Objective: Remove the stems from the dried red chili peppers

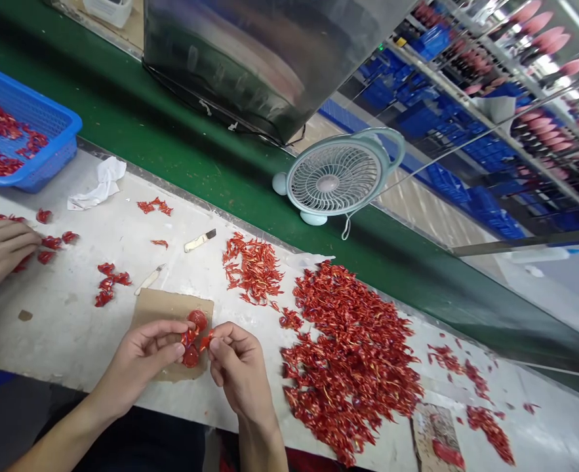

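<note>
Both hands pinch red pieces over cardboard.

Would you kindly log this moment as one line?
left hand: holding red part; right hand: pinching small red piece; underneath: cardboard; rightward: red pile

A pale worktable runs slantwise, bordered by a long green band. On the green stands a pale blue-green fan, near a dark, glossy panel (smeary with reflections). Beyond, tilted in view, racks carry pink pieces and blue bins beneath bright tube lights.
</note>
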A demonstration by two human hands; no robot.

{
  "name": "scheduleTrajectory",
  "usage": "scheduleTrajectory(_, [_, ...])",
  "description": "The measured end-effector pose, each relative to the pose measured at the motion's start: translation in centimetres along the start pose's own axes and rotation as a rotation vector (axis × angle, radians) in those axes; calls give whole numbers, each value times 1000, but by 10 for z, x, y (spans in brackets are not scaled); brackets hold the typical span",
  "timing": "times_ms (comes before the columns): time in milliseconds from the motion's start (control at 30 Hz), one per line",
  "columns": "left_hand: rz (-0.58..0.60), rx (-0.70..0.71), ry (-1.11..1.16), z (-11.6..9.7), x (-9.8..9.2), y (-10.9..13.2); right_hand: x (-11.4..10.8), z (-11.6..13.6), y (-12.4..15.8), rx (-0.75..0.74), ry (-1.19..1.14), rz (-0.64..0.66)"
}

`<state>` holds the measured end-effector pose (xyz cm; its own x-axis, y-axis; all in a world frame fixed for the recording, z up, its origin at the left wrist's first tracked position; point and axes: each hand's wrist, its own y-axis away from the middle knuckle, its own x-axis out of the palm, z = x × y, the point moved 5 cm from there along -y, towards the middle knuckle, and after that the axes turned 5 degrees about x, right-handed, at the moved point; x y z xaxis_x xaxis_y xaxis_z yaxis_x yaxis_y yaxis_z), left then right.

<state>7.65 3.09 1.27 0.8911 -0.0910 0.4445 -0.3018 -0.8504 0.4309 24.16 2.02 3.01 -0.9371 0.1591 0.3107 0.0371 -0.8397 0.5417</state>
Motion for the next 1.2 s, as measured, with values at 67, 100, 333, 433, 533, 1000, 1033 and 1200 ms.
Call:
scheduleTrajectory(67, [4,1,-3,0,2,1,3,2,2,-29,65,3])
scheduleTrajectory(100, [4,3,-7,-1,3,2,3,3,3,-38,99,-7])
scheduleTrajectory(333, [-8,31,-40,-3,7,4,9,13,7,-101,233,-86])
scheduleTrajectory(433, [-39,37,-37,0,6,4,11,12,10,-150,234,-125])
scheduleTrajectory(533, [-78,33,2,3,5,4,13,9,12,-178,237,-154])
scheduleTrajectory(1000, [-32,314,-268,-14,10,11,19,5,24,-251,173,-249])
scheduleTrajectory(1033, [-16,316,-275,-13,12,10,21,5,24,-256,173,-251])
scheduleTrajectory(1200, [98,317,-356,-17,12,7,-4,16,22,-301,256,-339])
